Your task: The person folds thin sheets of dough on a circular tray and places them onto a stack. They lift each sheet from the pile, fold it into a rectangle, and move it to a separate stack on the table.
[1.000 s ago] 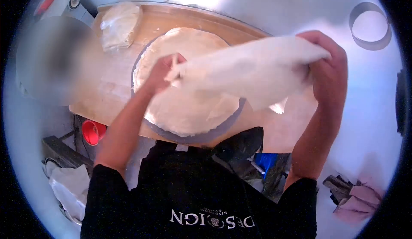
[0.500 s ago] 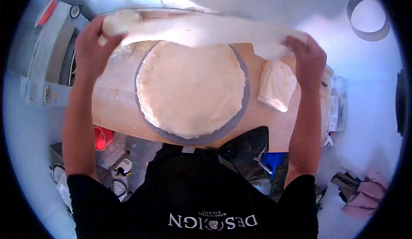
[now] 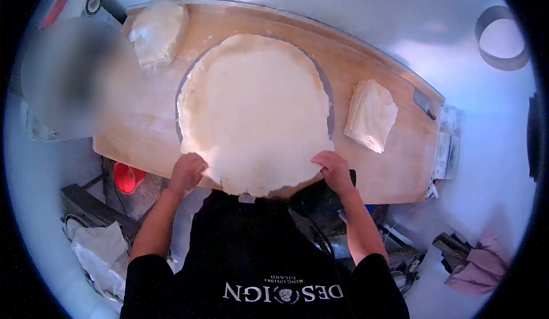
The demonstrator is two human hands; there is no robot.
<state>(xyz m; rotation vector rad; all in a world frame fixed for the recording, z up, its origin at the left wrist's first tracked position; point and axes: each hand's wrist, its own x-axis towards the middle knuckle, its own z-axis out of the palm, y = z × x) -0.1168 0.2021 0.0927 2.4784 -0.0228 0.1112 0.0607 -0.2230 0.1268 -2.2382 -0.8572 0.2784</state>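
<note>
A thin pale dough sheet (image 3: 257, 107) lies spread over the round pile on a grey round board (image 3: 327, 87), whose rim shows at the sides and back. My left hand (image 3: 189, 173) is closed on the sheet's near left edge, fingers pinched together. At the near right edge, my right hand (image 3: 335, 171) pinches the sheet between thumb and fingers. The near edge hangs slightly past the board towards my apron. To the right rests a folded stack of dough sheets (image 3: 372, 116); another pale stack (image 3: 160, 33) sits at the back left.
The wooden worktop (image 3: 394, 176) has a raised back edge. A flat metal tool (image 3: 424, 102) lies at its right end. Below on the left is a red bucket (image 3: 128, 177). A metal ring (image 3: 503, 38) stands at the far right. A blurred patch hides part of the left side.
Both hands have come down and towards me from the far side, drawing closer together. The sheet stretched between them in the air now covers the round pile.
</note>
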